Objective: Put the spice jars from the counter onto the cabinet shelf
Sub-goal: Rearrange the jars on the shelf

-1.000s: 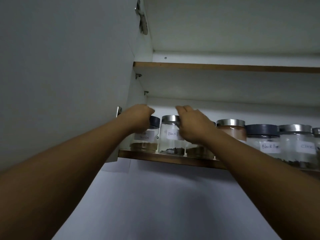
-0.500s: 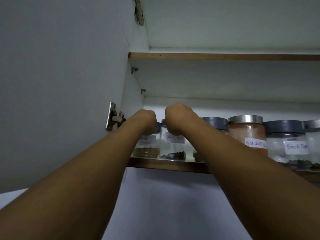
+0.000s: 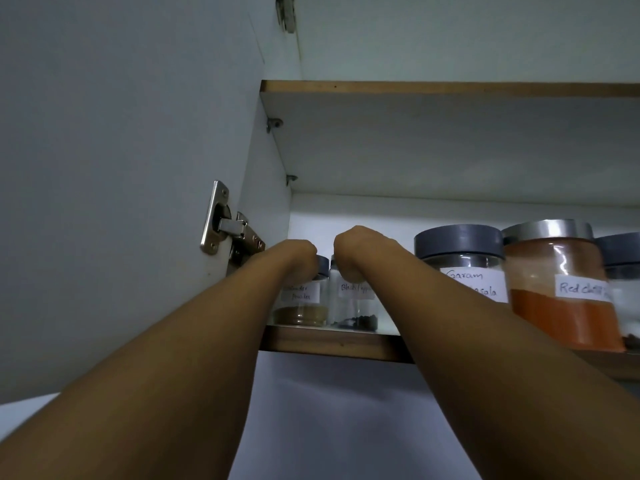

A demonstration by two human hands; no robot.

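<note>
Two small glass spice jars stand deep on the cabinet shelf (image 3: pixel 332 342) at its left end. My left hand (image 3: pixel 294 254) grips the dark lid of the coriander powder jar (image 3: pixel 304 303), which holds brown powder. Beside it my right hand (image 3: pixel 356 251) grips the top of the black pepper jar (image 3: pixel 356 303); its lid is hidden under my fingers. Both jars sit upright on the shelf. To the right stand the Garam masala jar (image 3: pixel 464 261) with a grey lid and the red chilli jar (image 3: pixel 561 296) with a silver lid.
The open cabinet door (image 3: pixel 114 168) with its metal hinge (image 3: pixel 228 233) is at the left. An upper shelf (image 3: pixel 450 89) runs above. Another dark-lidded jar (image 3: pixel 623 271) shows at the right edge. A pale wall lies below the shelf.
The camera has moved closer and to the left. Both hands have pushed the two small jars further back on the shelf, and my right hand has curled onto the black pepper jar's top.
</note>
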